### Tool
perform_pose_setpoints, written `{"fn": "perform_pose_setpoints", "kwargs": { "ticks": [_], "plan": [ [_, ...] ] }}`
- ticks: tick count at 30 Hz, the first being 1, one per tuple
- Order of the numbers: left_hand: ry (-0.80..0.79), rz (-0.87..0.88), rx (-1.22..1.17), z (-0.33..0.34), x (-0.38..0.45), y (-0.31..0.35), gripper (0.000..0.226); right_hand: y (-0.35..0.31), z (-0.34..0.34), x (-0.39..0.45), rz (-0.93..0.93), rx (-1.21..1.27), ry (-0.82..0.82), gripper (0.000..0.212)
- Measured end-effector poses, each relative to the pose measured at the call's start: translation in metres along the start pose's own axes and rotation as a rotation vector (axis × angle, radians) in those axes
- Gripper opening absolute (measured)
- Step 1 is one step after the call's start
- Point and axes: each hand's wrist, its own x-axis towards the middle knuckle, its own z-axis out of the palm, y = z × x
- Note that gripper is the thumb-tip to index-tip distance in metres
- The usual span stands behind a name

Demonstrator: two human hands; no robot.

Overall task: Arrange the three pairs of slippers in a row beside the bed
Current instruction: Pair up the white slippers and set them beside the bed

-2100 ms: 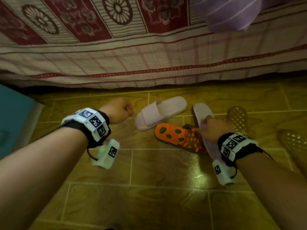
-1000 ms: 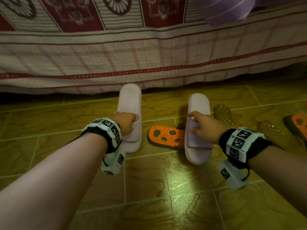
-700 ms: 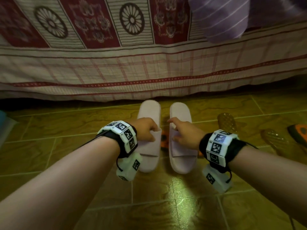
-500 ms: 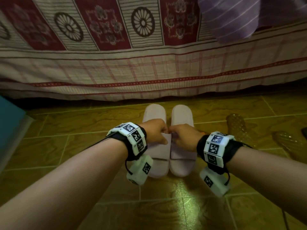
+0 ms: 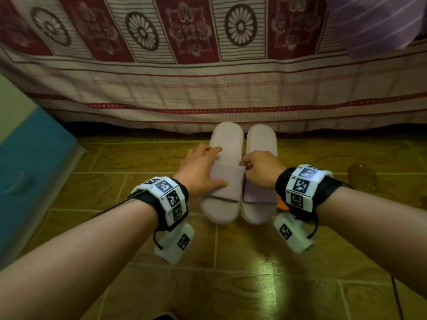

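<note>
1. Your left hand [image 5: 200,174] lies over the strap of the left slipper [image 5: 225,176], fingers spread and loosely curled across its far edge, thumb along its near edge; it holds the strap lightly.
2. Your right hand [image 5: 262,172] is curled into a tight pinch on the inner edge of the right slipper [image 5: 260,190] at its strap.
3. The two pale slippers sit side by side on the floor [image 5: 231,285], touching along their inner sides, toes toward you, heels pointing away at the bed.
4. Their far ends reach just under the hem of the bedcover [image 5: 208,93] (patterned red and cream, hanging almost to the floor).
5. A sliver of orange slipper [image 5: 282,204] shows just right of the pair, mostly hidden behind your right wristband [image 5: 300,188].
6. A clear, studded slipper [image 5: 361,179] lies well apart at far right, blurred.
7. A blue box [image 5: 30,172] stands on the floor at left.
</note>
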Motion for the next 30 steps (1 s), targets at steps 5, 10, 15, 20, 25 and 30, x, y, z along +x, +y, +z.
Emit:
{"fn": "perform_pose_setpoints", "kwargs": {
  "ticks": [5, 10, 15, 20, 25, 30],
  "plan": [
    [-0.256, -0.306, -0.516, -0.001, -0.010, -0.067, 0.118, -0.031, 0.012, 0.015, -0.034, -0.019, 0.018, 0.016],
    [-0.374, -0.252, -0.575, -0.006, -0.006, -0.092, 0.080, -0.056, 0.021, 0.031, -0.032, -0.059, -0.014, 0.019],
    [-0.403, -0.280, -0.514, -0.028, 0.003, -0.121, 0.061, -0.086, 0.023, 0.067, -0.068, -0.115, -0.082, 0.020],
    [-0.352, -0.274, -0.631, -0.038, 0.006, -0.182, 0.062, -0.129, 0.044, 0.102, -0.117, -0.166, -0.135, 0.027],
    [-0.296, -0.377, -0.715, -0.035, -0.004, -0.233, 0.082, -0.168, 0.068, 0.133, -0.090, -0.203, -0.247, 0.029],
    [-0.132, -0.476, -0.833, -0.051, -0.011, -0.281, 0.086, -0.212, 0.083, 0.181, -0.090, -0.177, -0.345, 0.033]
  ]
}}
